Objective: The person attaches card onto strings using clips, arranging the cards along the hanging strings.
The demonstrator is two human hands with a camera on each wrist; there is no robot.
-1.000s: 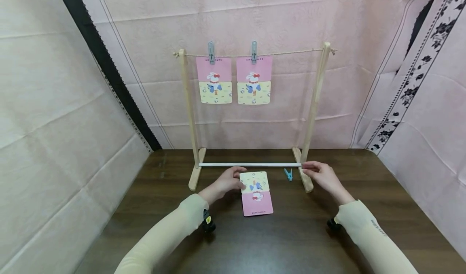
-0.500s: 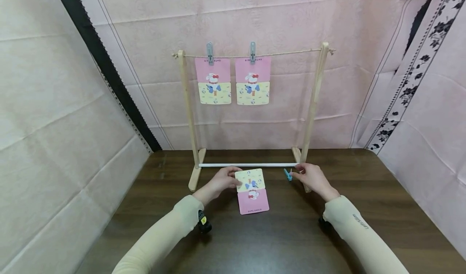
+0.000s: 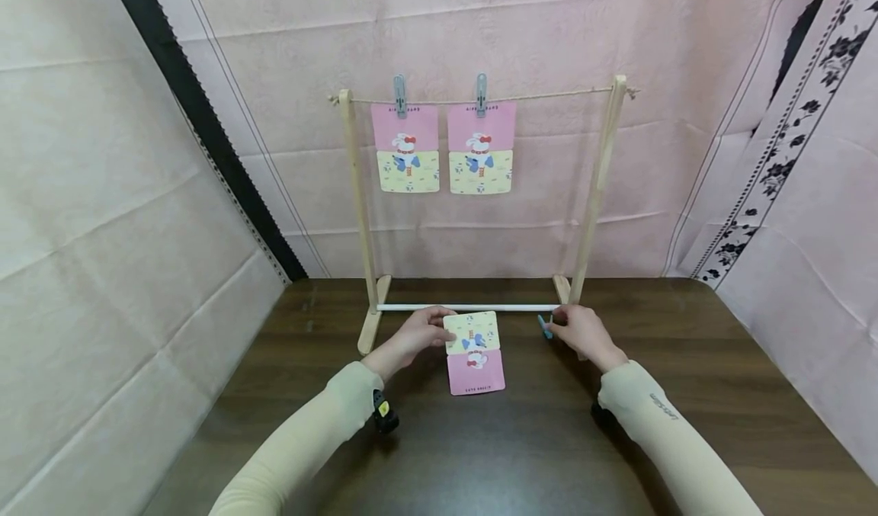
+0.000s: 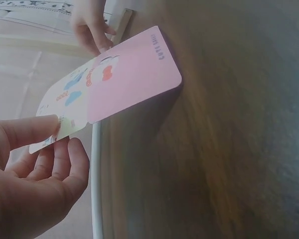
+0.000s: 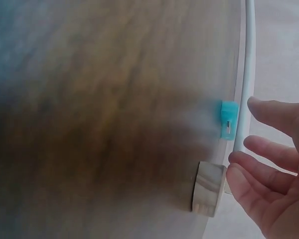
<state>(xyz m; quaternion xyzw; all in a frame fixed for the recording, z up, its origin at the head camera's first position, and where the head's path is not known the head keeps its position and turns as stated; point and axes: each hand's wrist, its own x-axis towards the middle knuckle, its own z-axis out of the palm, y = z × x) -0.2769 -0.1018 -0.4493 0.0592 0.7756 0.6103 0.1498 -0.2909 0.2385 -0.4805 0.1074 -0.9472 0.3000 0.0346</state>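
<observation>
My left hand (image 3: 418,337) pinches a pink-and-yellow card (image 3: 475,371) with a cartoon rabbit, thumb on top and fingers beneath its yellow end. The left wrist view shows the card (image 4: 134,79) tilted over the wooden table, its printed face up. Over by the rack's right foot, my right hand (image 3: 583,333) has its fingertips close to a small blue clothespin (image 3: 544,325) on the table. From the right wrist, thumb and fingers look spread apart, and the clothespin (image 5: 229,120) lies just beyond them with a gap.
A wooden rack with a right post (image 3: 595,188) and left post (image 3: 358,188) carries a string (image 3: 549,97). Two matching cards (image 3: 406,171) hang there under grey-blue clothespins (image 3: 400,95). A white rod (image 3: 504,308) joins the posts low down. Pale cloth (image 3: 480,13) surrounds the table (image 3: 439,463).
My right hand has moved left from the rack's right post to the blue clothespin. My left hand has shifted the card slightly left and back.
</observation>
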